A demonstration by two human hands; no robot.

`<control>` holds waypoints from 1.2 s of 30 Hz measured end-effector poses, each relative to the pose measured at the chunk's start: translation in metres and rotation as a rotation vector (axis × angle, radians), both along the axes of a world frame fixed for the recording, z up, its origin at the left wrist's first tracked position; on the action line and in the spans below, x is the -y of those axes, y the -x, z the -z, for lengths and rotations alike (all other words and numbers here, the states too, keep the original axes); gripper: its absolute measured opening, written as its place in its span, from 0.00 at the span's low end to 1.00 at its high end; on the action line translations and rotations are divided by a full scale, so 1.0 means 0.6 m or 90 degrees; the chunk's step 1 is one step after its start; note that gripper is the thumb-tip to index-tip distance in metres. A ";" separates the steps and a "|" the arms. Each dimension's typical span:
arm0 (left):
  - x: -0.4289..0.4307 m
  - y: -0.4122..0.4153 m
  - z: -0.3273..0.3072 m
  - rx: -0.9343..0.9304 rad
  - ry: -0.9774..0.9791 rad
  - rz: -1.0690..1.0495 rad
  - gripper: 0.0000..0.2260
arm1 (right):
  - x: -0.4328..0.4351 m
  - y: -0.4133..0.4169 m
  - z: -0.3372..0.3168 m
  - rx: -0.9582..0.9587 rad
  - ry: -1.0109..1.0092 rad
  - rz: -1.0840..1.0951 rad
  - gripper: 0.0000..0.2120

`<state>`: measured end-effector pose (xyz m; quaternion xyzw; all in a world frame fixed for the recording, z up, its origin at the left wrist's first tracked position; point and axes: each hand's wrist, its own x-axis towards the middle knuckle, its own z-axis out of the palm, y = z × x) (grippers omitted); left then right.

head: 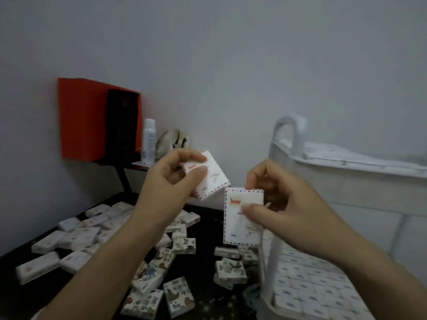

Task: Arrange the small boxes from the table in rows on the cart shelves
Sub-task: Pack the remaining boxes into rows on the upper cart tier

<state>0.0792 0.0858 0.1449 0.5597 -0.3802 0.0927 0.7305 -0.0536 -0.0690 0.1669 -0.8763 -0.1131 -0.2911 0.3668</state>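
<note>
My left hand (171, 181) pinches a small white box (213, 179) with an airmail-style striped border, tilted, held above the table. My right hand (282, 204) pinches a second, similar white box (242, 225) upright, just right of and below the first. Several more small boxes (76, 236) lie scattered on the black table (13, 301), some plain white, some with cartoon prints (179, 296). The white cart (342, 181) stands to the right. Its top shelf (335, 153) and the lower shelf (307, 278) hold rows of boxes.
A red open box (83, 118) stands at the table's back against the wall, with a white spray can (148, 142) and a shell-like object (172, 140) beside it. The cart's white handle (288, 128) rises near my right hand.
</note>
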 end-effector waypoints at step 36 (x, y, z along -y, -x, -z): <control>0.497 0.107 -0.272 0.220 -0.392 0.179 0.14 | 0.405 0.123 -0.156 -0.259 -0.026 0.286 0.09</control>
